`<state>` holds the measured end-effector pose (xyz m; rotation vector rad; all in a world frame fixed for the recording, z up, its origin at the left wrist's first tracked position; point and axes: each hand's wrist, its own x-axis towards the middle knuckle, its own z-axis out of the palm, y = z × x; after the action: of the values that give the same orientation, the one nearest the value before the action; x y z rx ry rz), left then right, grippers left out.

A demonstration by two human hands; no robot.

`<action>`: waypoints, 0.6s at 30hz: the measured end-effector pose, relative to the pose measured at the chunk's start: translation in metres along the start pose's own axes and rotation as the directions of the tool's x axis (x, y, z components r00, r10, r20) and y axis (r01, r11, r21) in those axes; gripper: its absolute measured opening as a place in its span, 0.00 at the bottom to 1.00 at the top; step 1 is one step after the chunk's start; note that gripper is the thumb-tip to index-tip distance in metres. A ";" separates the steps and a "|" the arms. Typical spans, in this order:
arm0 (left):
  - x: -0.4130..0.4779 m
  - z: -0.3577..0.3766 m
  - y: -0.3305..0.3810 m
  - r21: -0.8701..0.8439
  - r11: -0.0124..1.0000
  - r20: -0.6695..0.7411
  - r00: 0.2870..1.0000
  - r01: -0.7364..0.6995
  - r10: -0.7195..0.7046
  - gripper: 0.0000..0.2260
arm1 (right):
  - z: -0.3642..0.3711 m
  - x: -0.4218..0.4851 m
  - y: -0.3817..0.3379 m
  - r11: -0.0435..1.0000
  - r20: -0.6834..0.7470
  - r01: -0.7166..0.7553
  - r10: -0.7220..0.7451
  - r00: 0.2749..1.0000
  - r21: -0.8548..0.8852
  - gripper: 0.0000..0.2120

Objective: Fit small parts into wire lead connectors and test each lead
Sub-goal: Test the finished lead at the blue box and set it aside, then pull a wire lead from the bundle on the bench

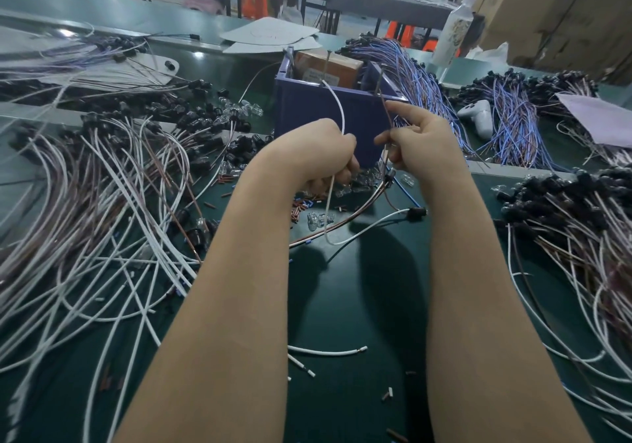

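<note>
Over the middle of the green table my left hand [321, 155] is curled round a white wire [338, 107] that rises toward the blue box [328, 114]. My right hand [417, 138] pinches a thin brown wire [385, 111] that also runs up to the box edge. Below my hands the same lead hangs down, and a black connector [416, 212] lies on the table at the end of a white wire. Small clear bulbs [319, 219] and tiny red-brown parts [302, 207] are scattered under my hands.
Heaps of white and brown leads with black connectors [113, 176] cover the left and the right side [581, 217]. Blue-wired bundles [417, 80] lie behind the box beside a white controller-shaped object [478, 116]. A bottle [456, 28] stands at the back right. Loose wire scraps [325, 352] lie between my forearms.
</note>
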<state>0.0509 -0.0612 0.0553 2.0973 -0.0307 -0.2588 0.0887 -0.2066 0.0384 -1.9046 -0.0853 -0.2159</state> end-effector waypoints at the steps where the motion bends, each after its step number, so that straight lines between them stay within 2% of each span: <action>1: 0.000 0.000 0.000 0.003 1.000 -0.002 1.000 0.002 -0.002 0.19 | -0.001 -0.001 -0.001 1.000 0.016 -0.009 0.009 1.000 0.006 0.22; 3: 0.000 0.000 0.000 0.013 1.000 -0.006 1.000 0.007 -0.007 0.19 | -0.006 -0.002 -0.001 0.998 0.040 -0.040 0.042 0.998 -0.044 0.17; 5: -0.001 -0.002 -0.001 0.031 0.999 -0.026 1.000 0.014 -0.013 0.18 | -0.015 -0.003 0.001 0.945 0.068 -0.086 0.113 0.991 -0.317 0.12; 6: -0.002 -0.003 -0.002 0.048 0.999 -0.042 0.999 0.023 -0.021 0.17 | -0.023 -0.004 0.003 0.862 0.096 -0.112 0.181 0.979 -0.494 0.08; 7: -0.003 -0.005 -0.002 0.074 0.997 -0.061 0.998 0.033 -0.029 0.16 | -0.029 -0.006 0.005 0.776 0.124 -0.148 0.280 0.952 -0.614 0.04; 8: -0.003 -0.007 -0.003 0.099 0.994 -0.081 0.996 0.041 -0.033 0.16 | -0.035 -0.007 0.009 0.703 0.146 -0.185 0.383 0.912 -0.687 0.05; 9: -0.004 -0.009 -0.003 0.119 0.992 -0.100 0.994 0.044 -0.032 0.15 | -0.037 -0.009 0.012 0.660 0.167 -0.221 0.472 0.866 -0.718 0.07; 11: -0.005 -0.011 -0.003 0.155 0.987 -0.122 0.992 0.041 -0.022 0.15 | -0.034 -0.014 0.017 0.638 0.221 -0.246 0.560 0.798 -0.730 0.06; 14: -0.008 -0.011 0.001 0.231 0.973 -0.099 0.994 -0.013 0.037 0.16 | -0.027 -0.015 0.014 0.686 0.300 -0.196 0.533 0.791 -0.701 0.07; 16: -0.011 -0.011 0.005 0.265 0.963 -0.071 0.995 -0.045 0.066 0.17 | -0.028 -0.017 -0.002 0.725 0.360 -0.041 0.390 0.847 -0.688 0.06; 18: -0.016 -0.015 0.009 0.322 0.945 -0.112 0.989 -0.052 0.093 0.17 | -0.033 -0.021 -0.026 0.804 0.442 0.108 0.204 0.874 -0.585 0.05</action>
<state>0.0390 -0.0513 0.0729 2.4250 -0.0791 -0.0784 0.0605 -0.2278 0.0692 -2.5598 -0.3426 0.3301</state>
